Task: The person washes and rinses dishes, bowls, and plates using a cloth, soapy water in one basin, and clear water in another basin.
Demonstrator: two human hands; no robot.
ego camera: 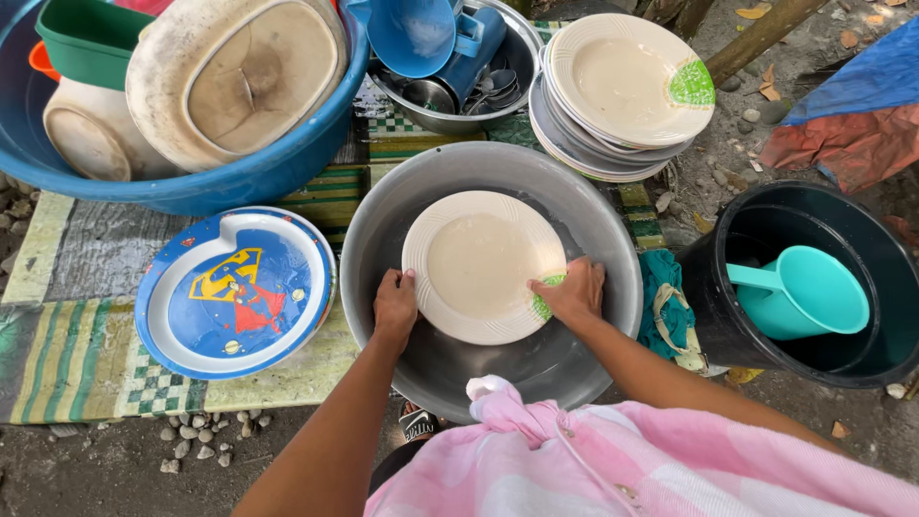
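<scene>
A cream plate [483, 263] with a small green patch on its rim lies in the grey metal basin [613, 239] in front of me. My left hand [394, 304] grips the plate's left rim. My right hand [571, 292] rests on its right rim, partly covering the green patch. The plate sits tilted slightly toward me inside the basin.
A blue plate with a cartoon print [235, 292] lies left of the basin. Behind it stands a blue tub [258, 177] of containers. A stack of cream plates [622, 91] and a metal bowl [522, 43] with blue cups stand at the back. A black bucket [728, 316] with a teal dipper [804, 292] is at the right.
</scene>
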